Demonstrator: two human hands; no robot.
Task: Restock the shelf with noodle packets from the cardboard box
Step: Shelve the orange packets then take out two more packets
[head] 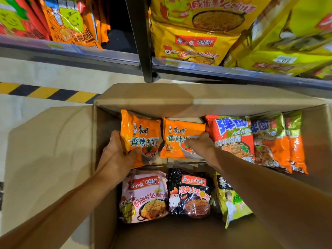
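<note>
Inside box (53, 141): L hand (115, 151) grips orange pkt (142, 137); R hand (201, 144) fingers seemingly pinching 2nd pkt (176, 139).

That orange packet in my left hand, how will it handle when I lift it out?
The orange packet looks light, since the left hand holds it alone. Its glossy wrapper may slip. The puffy film probably crinkles, and the noodles inside could crack if squeezed.

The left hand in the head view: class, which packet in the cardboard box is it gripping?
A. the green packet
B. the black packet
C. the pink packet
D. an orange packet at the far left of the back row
D: the left hand is curled round the lower left edge of the orange packet in the back row of the cardboard box, while the pink packet and black packet lie untouched nearer the camera.
</note>
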